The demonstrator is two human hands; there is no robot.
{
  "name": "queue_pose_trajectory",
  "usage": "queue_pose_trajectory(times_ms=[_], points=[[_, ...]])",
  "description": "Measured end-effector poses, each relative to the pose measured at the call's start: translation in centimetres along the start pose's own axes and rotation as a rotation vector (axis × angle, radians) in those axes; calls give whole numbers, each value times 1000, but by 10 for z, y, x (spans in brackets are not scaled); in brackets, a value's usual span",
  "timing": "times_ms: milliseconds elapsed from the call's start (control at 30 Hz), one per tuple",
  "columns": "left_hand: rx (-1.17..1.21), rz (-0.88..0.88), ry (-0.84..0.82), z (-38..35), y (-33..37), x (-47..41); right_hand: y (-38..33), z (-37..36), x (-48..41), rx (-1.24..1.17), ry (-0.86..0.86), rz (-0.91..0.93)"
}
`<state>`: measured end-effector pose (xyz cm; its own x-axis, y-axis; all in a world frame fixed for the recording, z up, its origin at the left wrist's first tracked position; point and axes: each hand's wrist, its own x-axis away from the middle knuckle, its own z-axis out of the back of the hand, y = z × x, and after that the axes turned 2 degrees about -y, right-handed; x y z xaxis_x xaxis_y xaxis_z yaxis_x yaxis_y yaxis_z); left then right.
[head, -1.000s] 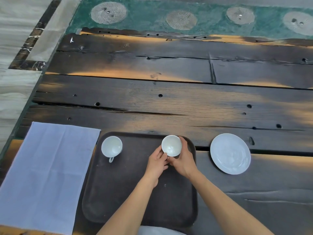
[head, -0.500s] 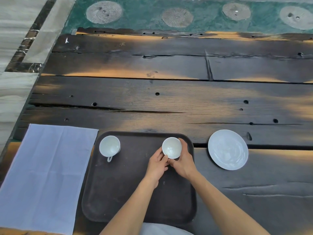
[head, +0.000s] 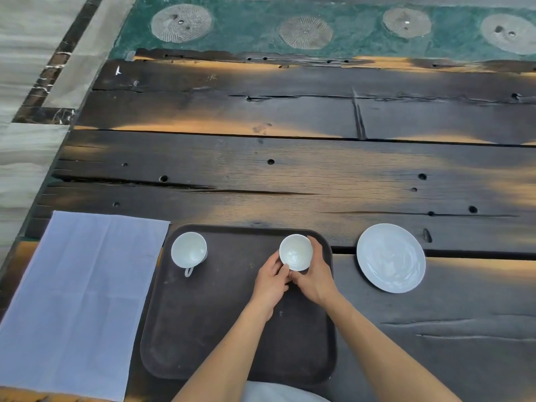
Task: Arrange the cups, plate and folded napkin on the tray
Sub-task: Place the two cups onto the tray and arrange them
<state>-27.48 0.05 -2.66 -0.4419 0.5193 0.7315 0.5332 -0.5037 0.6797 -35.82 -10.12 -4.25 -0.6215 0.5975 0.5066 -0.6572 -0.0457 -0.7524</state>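
A dark brown tray (head: pixel 203 329) lies on the wooden table in front of me. A white cup (head: pixel 188 251) stands at the tray's far left corner, its handle toward me. A second white cup (head: pixel 295 252) stands at the tray's far right corner. My right hand (head: pixel 314 275) wraps around that cup's right side. My left hand (head: pixel 271 281) pinches it from the near left, where the handle is hidden. A white plate (head: pixel 391 258) rests on the table right of the tray. A pale blue napkin (head: pixel 78 297) lies spread flat left of the tray.
The dark plank table (head: pixel 290 169) stretches far beyond the tray, with holes and cracks. Its left edge (head: pixel 43 187) drops to a pale stone floor. A green strip with round metal discs (head: pixel 306 31) runs past the far edge.
Both hands stay on the right cup at the tray's far right corner. Only the camera has shifted slightly.
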Motion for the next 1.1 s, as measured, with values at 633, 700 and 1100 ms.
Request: queue_pose_trajectory(times_ms=[633,700,1100], points=[[-105,-13,90,53,-13,42,-10,-17,54,51,156,41],[-101,-28,99,60,-15,46,-15,-18,60,72,187,85],[-142,-264,346,121,-35,88,-54,-69,95,488,200,314]])
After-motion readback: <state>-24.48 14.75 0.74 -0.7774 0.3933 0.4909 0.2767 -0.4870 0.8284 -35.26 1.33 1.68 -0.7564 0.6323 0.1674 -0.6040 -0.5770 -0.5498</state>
